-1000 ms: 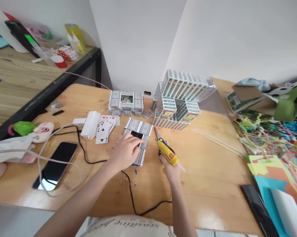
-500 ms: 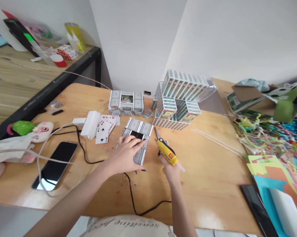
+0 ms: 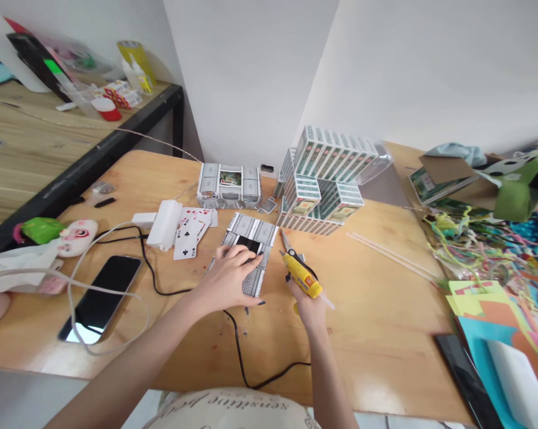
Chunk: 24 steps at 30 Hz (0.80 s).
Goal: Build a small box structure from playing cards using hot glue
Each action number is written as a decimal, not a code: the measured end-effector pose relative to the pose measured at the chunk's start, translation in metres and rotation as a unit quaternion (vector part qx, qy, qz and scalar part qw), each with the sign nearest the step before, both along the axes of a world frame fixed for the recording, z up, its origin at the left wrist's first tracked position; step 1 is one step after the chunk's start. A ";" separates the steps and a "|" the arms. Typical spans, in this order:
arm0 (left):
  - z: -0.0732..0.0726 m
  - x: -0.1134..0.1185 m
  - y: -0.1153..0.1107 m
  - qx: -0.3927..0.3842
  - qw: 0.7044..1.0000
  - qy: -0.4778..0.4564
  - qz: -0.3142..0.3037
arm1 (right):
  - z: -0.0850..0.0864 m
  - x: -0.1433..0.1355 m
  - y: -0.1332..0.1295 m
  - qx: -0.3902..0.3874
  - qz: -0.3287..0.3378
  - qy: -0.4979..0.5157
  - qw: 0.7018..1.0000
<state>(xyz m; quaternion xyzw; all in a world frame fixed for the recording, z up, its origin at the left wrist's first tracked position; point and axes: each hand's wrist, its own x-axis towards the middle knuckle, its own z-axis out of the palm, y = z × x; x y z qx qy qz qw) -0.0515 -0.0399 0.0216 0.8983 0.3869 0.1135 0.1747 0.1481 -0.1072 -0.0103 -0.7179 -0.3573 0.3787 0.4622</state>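
Observation:
A flat block covered in grey-backed playing cards (image 3: 266, 235) lies on the table, with a black gap near its middle. My left hand (image 3: 230, 277) grips its near part, fingers across the top and thumb at the near edge; the palm hides some of it. In my right hand (image 3: 308, 304) is a yellow hot glue gun (image 3: 303, 275), a clear glue stick poking from its rear. Scissors (image 3: 288, 243) lie by its nozzle, their handles mostly hidden. Behind the block stands a larger card-covered piece (image 3: 229, 186).
Stacked green-and-white card boxes (image 3: 322, 179) rise at the back. Loose cards (image 3: 186, 238), a white power strip (image 3: 164, 225) and a phone (image 3: 101, 298) lie left. Two clear glue sticks (image 3: 391, 256), coloured paper (image 3: 487, 322) and craft scraps (image 3: 469, 238) lie right. A black cord (image 3: 239, 351) runs in front.

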 end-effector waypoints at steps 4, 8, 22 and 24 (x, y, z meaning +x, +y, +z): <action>0.000 0.000 0.000 0.002 1.000 -0.007 -0.003 | -0.001 0.001 0.000 0.001 0.001 0.005 1.000; 0.001 0.000 0.000 -0.001 1.000 -0.010 -0.004 | -0.001 0.001 0.000 -0.005 -0.001 0.007 1.000; 0.001 0.001 0.000 -0.016 1.000 -0.019 0.007 | 0.012 0.020 0.000 -0.036 0.020 0.060 0.997; 0.002 0.001 0.000 -0.018 1.000 -0.020 0.008 | 0.017 0.027 0.004 -0.058 0.058 0.070 0.994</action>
